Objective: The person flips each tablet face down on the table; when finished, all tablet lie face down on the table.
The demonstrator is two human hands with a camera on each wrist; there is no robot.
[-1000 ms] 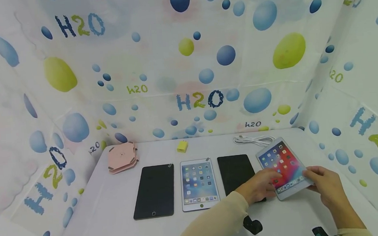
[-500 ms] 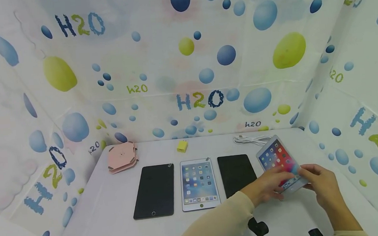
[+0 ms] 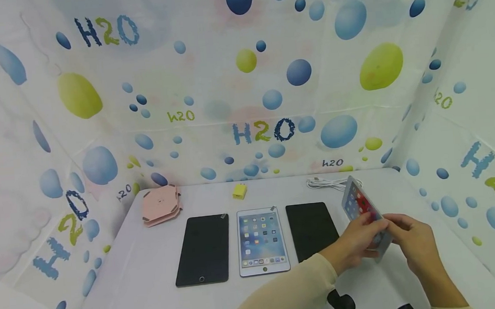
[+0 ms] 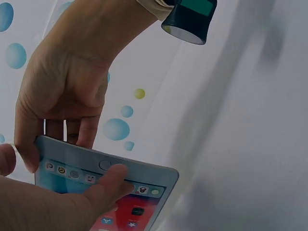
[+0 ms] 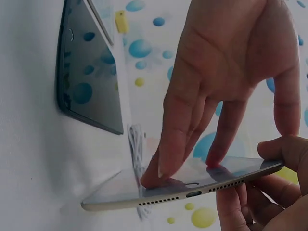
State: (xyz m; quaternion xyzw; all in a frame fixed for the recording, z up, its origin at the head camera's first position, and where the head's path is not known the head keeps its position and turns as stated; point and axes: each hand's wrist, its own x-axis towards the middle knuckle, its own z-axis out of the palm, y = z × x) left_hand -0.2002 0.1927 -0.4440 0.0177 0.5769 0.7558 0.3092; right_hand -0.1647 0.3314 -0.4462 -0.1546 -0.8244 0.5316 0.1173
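The right hand [image 3: 417, 242] grips the lower right corner of a slim, silver-framed tablet with a lit red-and-blue screen [image 3: 354, 202], thumb on the front and fingers behind, while the left hand [image 3: 354, 243] lies across the glass with extended fingers, its fingertips touching the screen near the round home button [image 4: 104, 164] and holding nothing. The tablet is tilted up over the right side of the white table [image 3: 144, 281], its lower end raised; whether the far end touches anything cannot be told. It should handle as a light, stiff slab, probably smooth enough to slip and with a fragile glass face, so the best hold would be on the metal rim, at two opposite edges, clear of the glass and of the port [image 5: 194, 194] in the bottom edge. Just left of the hands lies a dark-screened black tablet [image 3: 309, 229], then a white tablet with a lit blue screen [image 3: 262, 239], then another black tablet with a round button [image 3: 202, 251]. Behind these sit a coiled white cable [image 3: 324, 183], a small yellow plastic block [image 3: 239, 191] and a pink octagonal folded piece [image 3: 160, 204].
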